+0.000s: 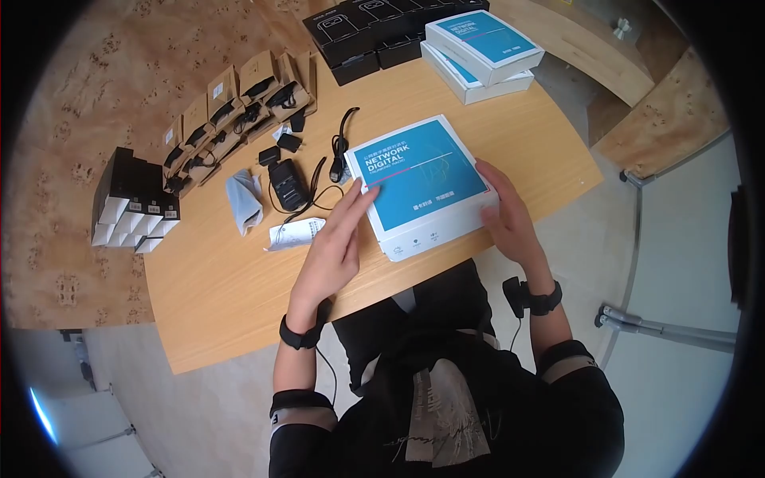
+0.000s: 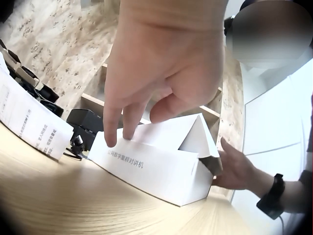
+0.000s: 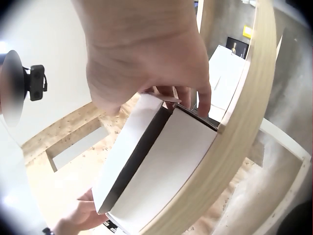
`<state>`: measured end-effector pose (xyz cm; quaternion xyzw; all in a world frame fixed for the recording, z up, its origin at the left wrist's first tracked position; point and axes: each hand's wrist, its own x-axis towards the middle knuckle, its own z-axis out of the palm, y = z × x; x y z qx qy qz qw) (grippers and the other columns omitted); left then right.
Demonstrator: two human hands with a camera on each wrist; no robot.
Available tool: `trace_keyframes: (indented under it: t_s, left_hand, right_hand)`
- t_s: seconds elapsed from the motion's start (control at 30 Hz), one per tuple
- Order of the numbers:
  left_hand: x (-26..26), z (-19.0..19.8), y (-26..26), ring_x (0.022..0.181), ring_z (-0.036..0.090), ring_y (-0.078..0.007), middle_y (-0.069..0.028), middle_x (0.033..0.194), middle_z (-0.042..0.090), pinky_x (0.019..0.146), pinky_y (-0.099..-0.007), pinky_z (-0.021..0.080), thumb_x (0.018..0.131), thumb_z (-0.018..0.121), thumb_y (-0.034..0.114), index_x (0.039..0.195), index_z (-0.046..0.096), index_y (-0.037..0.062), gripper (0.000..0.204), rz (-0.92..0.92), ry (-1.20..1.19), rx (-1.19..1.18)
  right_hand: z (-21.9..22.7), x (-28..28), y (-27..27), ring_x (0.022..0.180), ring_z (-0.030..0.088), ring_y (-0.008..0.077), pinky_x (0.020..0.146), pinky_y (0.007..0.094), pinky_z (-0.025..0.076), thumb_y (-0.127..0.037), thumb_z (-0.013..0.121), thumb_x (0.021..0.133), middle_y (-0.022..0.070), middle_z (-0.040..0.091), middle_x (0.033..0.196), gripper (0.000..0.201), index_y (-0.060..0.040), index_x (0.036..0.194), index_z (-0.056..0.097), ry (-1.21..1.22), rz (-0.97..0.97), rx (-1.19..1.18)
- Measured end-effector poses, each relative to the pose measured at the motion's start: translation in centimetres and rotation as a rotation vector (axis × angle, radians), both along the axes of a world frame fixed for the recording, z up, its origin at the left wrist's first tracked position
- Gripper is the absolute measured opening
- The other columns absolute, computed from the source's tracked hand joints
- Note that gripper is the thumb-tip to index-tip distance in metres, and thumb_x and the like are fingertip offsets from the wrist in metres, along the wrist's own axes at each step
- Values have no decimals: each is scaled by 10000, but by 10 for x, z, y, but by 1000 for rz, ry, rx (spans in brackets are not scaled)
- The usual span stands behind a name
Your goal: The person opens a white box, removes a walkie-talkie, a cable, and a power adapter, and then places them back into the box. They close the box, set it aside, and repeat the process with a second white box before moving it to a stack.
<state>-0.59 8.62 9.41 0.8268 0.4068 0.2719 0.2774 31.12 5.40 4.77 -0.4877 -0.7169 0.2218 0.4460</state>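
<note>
A white box (image 1: 414,179) with a teal top printed "NETWORK DIGITAL" lies near the table's front edge, between both hands. Its lid (image 2: 168,132) is partly raised, and a dark gap shows between lid and base (image 3: 168,161) in the right wrist view. My left hand (image 1: 331,251) touches the box's left side with fairly straight fingers. Around the right corner, my right hand (image 1: 510,215) grips the box, fingers along the side and thumb toward the front. The inside of the box is hidden.
Left of the box lie a black radio-like device (image 1: 288,185), cables (image 1: 339,155), a printed paper slip (image 1: 295,233) and a grey pouch (image 1: 244,201). Behind stand brown cartons (image 1: 227,99), black boxes (image 1: 362,36) and stacked teal-topped boxes (image 1: 486,48). More boxes (image 1: 131,203) stand at far left.
</note>
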Motion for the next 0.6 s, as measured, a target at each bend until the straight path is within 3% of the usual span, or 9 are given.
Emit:
trace_keyframes:
  t_s: [0.07,0.17,0.27,0.3,0.37,0.43,0.5,0.6]
  left_hand:
    - [-5,2,-6,1470,369,-393,-231,1595,365,1184,-418,346,929,549,-54,1561,367,105,677,-52,24,-43]
    - [-10,-4,-24,1485,348,-383,-244,1603,344,1197,-422,326,928,654,56,1590,276,53,762,-50,-131,-248]
    - [5,-11,-42,1494,336,-374,-263,1604,330,1206,-416,309,905,717,115,1596,200,-4,871,-13,-107,-307]
    - [11,-10,-45,1499,320,-386,-285,1602,317,1210,-409,299,906,725,123,1588,209,-25,868,31,-102,-288]
    - [15,-22,-46,1490,337,-389,-285,1596,328,1202,-409,315,903,732,124,1584,225,-25,862,84,-124,-276]
    - [21,-32,-47,1481,355,-391,-286,1591,338,1193,-409,330,900,740,125,1580,241,-25,857,133,-146,-258]
    - [31,-37,-50,1407,492,-321,-224,1492,520,1146,-389,381,902,723,46,1573,298,8,795,250,-245,-178]
    - [39,-39,-49,1391,511,-303,-205,1480,540,1134,-382,396,912,722,61,1541,361,-1,728,337,-327,-193]
  right_hand:
    - [4,-5,-4,1348,506,276,1137,386,390,-78,721,893,163,485,1506,741,-43,1541,363,196,31,-148]
    - [10,-5,-5,1371,490,278,1127,389,406,-64,810,816,172,484,1509,876,-47,1553,338,219,22,-250]
    - [-16,-5,-3,1376,490,268,1107,375,430,-67,837,793,188,470,1521,922,-32,1558,322,331,-21,-189]
    - [-26,-9,-1,1376,490,268,1107,375,430,-67,837,793,188,470,1521,922,-32,1558,322,329,-21,-191]
    - [-38,-19,-2,1365,503,253,1095,357,436,-79,821,818,184,473,1526,897,-12,1558,318,546,-104,-97]
    - [-41,-22,-11,1353,515,248,1088,352,439,-78,798,840,190,483,1518,867,3,1556,315,460,-128,-148]
    - [-40,-24,-14,1341,527,243,1082,347,441,-77,775,863,195,492,1511,837,17,1554,312,373,-152,-198]
    - [-35,-29,-14,1265,593,264,1047,347,467,-73,725,901,200,558,1444,750,29,1537,342,436,-151,-204]
